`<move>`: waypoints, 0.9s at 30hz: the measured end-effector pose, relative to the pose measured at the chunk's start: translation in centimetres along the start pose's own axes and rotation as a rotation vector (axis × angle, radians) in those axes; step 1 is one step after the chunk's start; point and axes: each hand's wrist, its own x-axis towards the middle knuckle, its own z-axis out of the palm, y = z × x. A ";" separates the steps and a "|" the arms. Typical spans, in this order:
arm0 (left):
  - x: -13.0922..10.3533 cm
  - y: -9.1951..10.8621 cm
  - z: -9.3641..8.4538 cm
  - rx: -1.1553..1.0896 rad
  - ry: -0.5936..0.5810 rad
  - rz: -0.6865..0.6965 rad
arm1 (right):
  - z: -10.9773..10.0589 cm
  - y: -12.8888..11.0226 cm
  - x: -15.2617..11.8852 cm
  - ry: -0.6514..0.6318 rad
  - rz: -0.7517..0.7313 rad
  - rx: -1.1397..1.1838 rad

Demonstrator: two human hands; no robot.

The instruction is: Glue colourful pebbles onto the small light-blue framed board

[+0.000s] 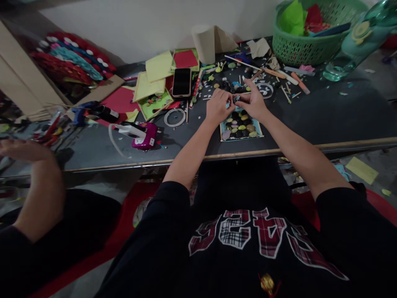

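Both my hands meet above the far part of a shallow frame [259,129] filled with black, yellow and pale pebbles [243,127]. Between my fingertips is a small dark, shiny piece [236,98], too small to make out. My left hand [218,106] has its fingers curled in toward it. On the other side, my right hand [254,104] pinches the piece, with one finger pointing up and away. Some of the frame's light blue base shows near the hands, which hide its far edge.
Behind my hands lie scattered scraps, sticks and pebbles. A phone [181,82], a tape ring [175,118] and a purple power socket [145,135] are to the left. A green basket [297,47] and a tilted bottle [353,47] stand at right. A co-worker's arm [46,186] is far left.
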 end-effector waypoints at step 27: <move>0.4 0.8 -1.1 -0.161 0.039 -0.072 | -0.2 -1.5 0.1 0.017 0.050 0.010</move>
